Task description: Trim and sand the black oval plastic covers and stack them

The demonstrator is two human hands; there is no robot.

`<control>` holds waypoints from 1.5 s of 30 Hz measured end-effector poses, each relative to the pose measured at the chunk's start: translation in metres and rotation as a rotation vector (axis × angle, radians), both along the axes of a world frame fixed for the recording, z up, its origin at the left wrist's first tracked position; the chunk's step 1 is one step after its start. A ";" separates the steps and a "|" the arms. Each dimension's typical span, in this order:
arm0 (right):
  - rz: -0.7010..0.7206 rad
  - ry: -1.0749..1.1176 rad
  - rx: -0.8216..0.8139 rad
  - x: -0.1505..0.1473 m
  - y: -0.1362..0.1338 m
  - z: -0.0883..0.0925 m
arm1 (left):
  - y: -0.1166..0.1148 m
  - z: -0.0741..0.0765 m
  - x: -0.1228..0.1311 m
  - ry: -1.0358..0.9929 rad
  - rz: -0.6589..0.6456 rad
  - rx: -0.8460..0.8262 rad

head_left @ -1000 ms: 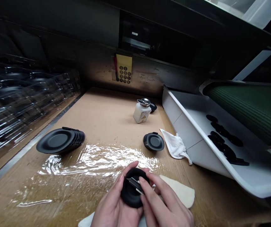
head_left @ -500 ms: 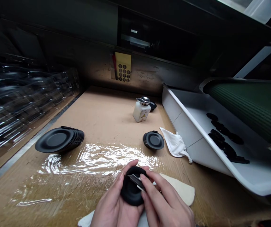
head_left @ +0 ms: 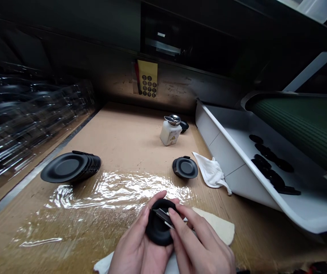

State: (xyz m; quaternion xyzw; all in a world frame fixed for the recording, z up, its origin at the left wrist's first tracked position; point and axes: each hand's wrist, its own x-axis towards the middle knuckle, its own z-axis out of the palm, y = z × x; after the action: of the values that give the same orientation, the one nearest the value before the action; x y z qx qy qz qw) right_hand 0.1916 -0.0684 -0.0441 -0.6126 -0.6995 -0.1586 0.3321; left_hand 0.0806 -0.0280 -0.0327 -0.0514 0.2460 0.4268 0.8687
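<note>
My left hand (head_left: pixel 140 241) is closed around a black round part (head_left: pixel 159 236), shaped like a shallow cup with a thick rim and tilted toward me. Pinched in the fingers of my right hand (head_left: pixel 200 243) is a flat, thin metal blade (head_left: pixel 162 216), its end lying over the hollow of the part. Whether the blade touches the surface cannot be made out. White cloth (head_left: pixel 104 263) shows beneath my hands, and a cream-coloured pad (head_left: pixel 217 226) lies beside my right hand.
Stacked black discs (head_left: pixel 66 167) lie at left, with a smaller stack (head_left: pixel 186 167) ahead. A white pump bottle (head_left: pixel 170 133) stands farther back. On the right, a white cloth (head_left: pixel 211 171) touches a white tray (head_left: pixel 240 156) holding several black parts. Clear plastic trays (head_left: pixel 37 114) line the left.
Both hands hold nearly the same pose on the black part and the blade. The whole view has shifted very slightly.
</note>
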 end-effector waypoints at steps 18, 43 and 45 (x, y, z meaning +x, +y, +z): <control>0.033 0.016 -0.016 0.004 -0.002 0.003 | 0.000 0.000 -0.002 0.017 -0.044 0.048; 0.031 0.011 -0.025 0.003 -0.002 0.002 | 0.002 0.002 -0.006 -0.007 -0.110 0.079; 0.045 0.034 -0.028 0.003 -0.003 0.002 | 0.002 0.003 -0.005 0.001 -0.097 0.054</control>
State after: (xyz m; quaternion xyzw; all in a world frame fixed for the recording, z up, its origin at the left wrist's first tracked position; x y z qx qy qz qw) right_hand 0.1950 -0.0713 -0.0416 -0.6039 -0.7096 -0.1306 0.3387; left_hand 0.0759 -0.0260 -0.0294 -0.0160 0.2370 0.3906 0.8894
